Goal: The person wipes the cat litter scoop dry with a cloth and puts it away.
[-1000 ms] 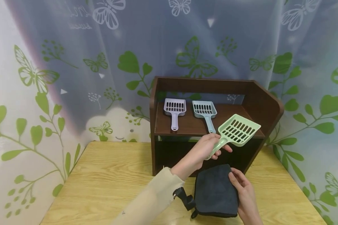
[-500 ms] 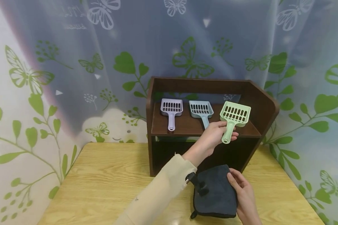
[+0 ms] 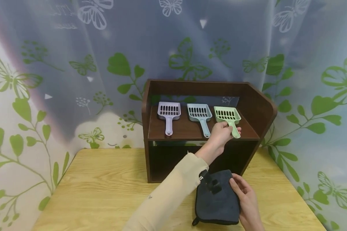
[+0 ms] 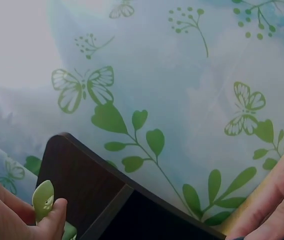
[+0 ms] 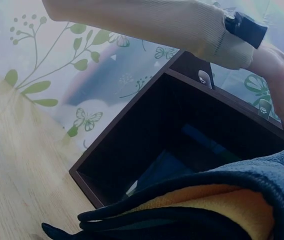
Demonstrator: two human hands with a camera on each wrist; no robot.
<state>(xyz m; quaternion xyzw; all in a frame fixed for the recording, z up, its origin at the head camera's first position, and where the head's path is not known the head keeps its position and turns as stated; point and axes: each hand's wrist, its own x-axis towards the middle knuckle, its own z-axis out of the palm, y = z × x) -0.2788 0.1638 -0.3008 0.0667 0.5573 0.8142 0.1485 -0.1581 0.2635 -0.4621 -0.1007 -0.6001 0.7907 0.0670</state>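
Observation:
My left hand holds the handle of a light green slotted litter scoop. The scoop's head overlaps the right end of the shelf's upper board, and the handle end sticks up between thumb and fingers in the left wrist view. Beside it lie a blue litter scoop and a lilac one, handles toward me. Below, my right hand grips the right edge of a folded dark grey cloth. Black edging and an orange inner layer show in the right wrist view.
A dark brown two-level wooden shelf stands on the wood-grain table, its lower compartment dark inside. Its right side panel rises beside the green scoop. Behind hangs a curtain printed with leaves and butterflies.
My left hand has turned the green litter scoop and brought it down onto the upper shelf, right of the blue one. My right hand keeps its grip on the cloth. The view has shifted slightly right.

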